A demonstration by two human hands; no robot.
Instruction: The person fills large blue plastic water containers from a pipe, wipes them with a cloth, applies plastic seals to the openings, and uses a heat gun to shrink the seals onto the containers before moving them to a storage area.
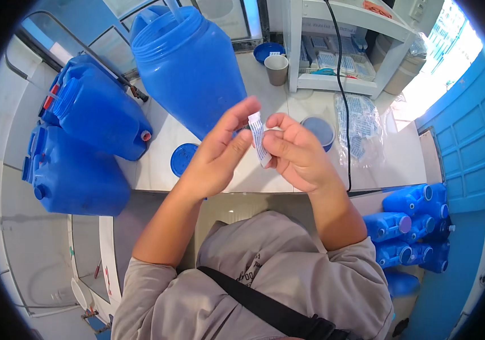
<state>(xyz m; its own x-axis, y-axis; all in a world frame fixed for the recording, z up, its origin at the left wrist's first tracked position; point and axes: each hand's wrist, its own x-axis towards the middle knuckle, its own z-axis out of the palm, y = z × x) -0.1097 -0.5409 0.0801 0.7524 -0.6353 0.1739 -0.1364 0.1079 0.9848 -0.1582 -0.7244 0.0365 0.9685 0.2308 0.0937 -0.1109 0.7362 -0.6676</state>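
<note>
Between my hands is a small white plastic packet or strip [259,140] with blue printing. My right hand [300,151] pinches its lower right side between thumb and fingers. The thumb of my left hand [221,157] lies at its left edge, with the fingers raised and apart; whether it grips the strip I cannot tell. Behind my left hand a large blue plastic jug [187,72] stands uncapped, with a clear tube or stream at its mouth. A blue screw cap [183,159] lies on the white tiled counter [153,178] beside my left wrist. Another round lid [319,131] is behind my right hand.
More blue jugs [76,170] stand at the left, near bent metal pipes. A grey cup [276,70] and a blue cap [268,52] are at the back. A white shelf [336,80], a black cable [345,106] and a clear bag of printed strips [359,127] are at the right.
</note>
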